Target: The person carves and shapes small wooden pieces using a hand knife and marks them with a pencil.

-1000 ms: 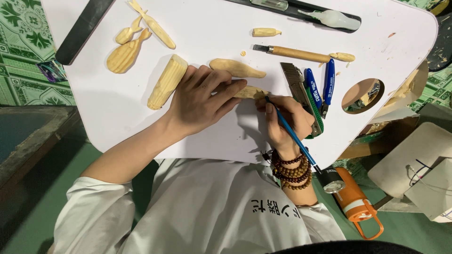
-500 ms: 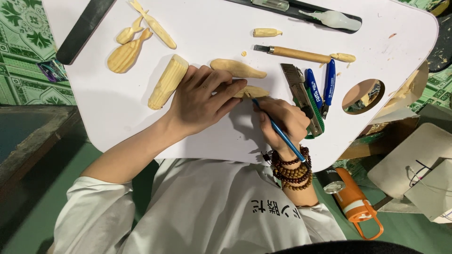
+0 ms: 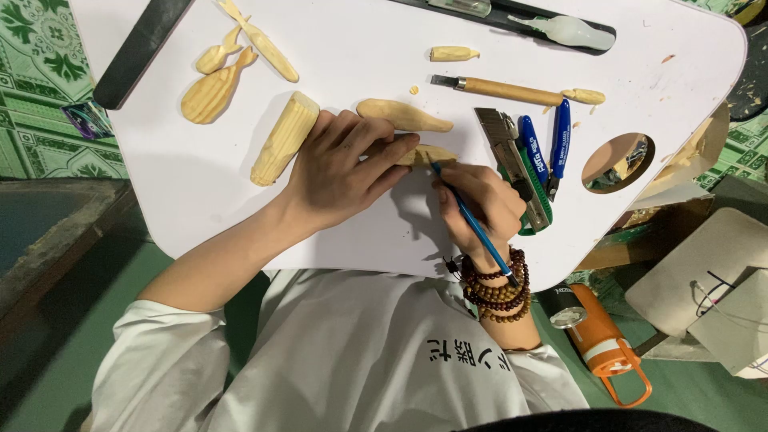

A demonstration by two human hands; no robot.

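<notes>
My left hand (image 3: 344,164) lies flat on the white table (image 3: 200,192), its fingertips pressing down a small pale carved wooden piece (image 3: 434,154). My right hand (image 3: 480,200), with brown bead bracelets on the wrist, grips a thin blue-handled tool (image 3: 476,228) like a pen. The tool's tip touches the wooden piece just beside my left fingertips. Most of the piece is hidden under my fingers.
More carved wood lies around: a ridged block (image 3: 284,136), a smooth tapered piece (image 3: 400,116), a fish-like shape (image 3: 210,94). To the right are a wooden-handled knife (image 3: 500,88), a utility knife (image 3: 512,156), blue-handled pliers (image 3: 552,144) and a round hole (image 3: 616,160). An orange bottle (image 3: 600,336) lies below the table.
My right hand and the blue tool have shifted left, bringing the tip further along the wooden piece toward my left fingertips. My left hand has stayed put.
</notes>
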